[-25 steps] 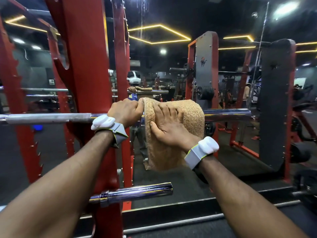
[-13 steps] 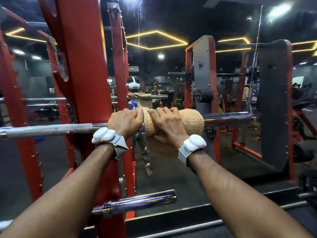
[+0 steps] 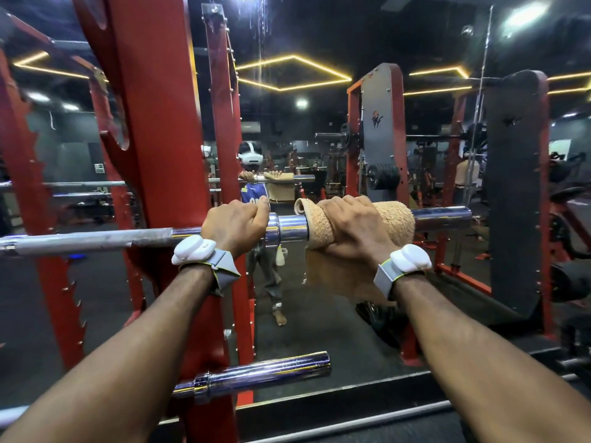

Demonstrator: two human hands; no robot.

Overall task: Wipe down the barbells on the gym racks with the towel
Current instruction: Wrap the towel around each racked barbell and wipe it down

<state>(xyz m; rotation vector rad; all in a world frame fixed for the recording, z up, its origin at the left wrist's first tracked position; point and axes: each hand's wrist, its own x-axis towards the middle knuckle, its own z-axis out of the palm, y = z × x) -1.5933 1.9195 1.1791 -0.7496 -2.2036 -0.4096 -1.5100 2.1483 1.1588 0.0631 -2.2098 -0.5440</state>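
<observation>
**Both hands on upper bar, towel round the sleeve**

I see the upper bar lying about level across the red rack. It runs from the left edge to a chrome end at right. The rack carries two bars. The lower bar sits further down on the same rack, under the left forearm, with its chrome sleeve tilted slightly up to the right.

The left hand grips the upper bar bare, just left of the sleeve collar, fingers curled tight over the top. The right hand grips the towel, fingers curled over it and clamping it to the sleeve.

The towel is tan terry, wrapped round the chrome sleeve of the upper bar. A loose flap hangs below the bar, under the right wrist. A short stretch of chrome shows between the hands, which are near each other but apart. The sleeve end pokes out to the right of the towel.

There are white bands on both wrists. The mirror ahead reflects a person holding a bar with a towel on it. I also log a grey rack in the glass, with a black plate hung on its side.
</observation>
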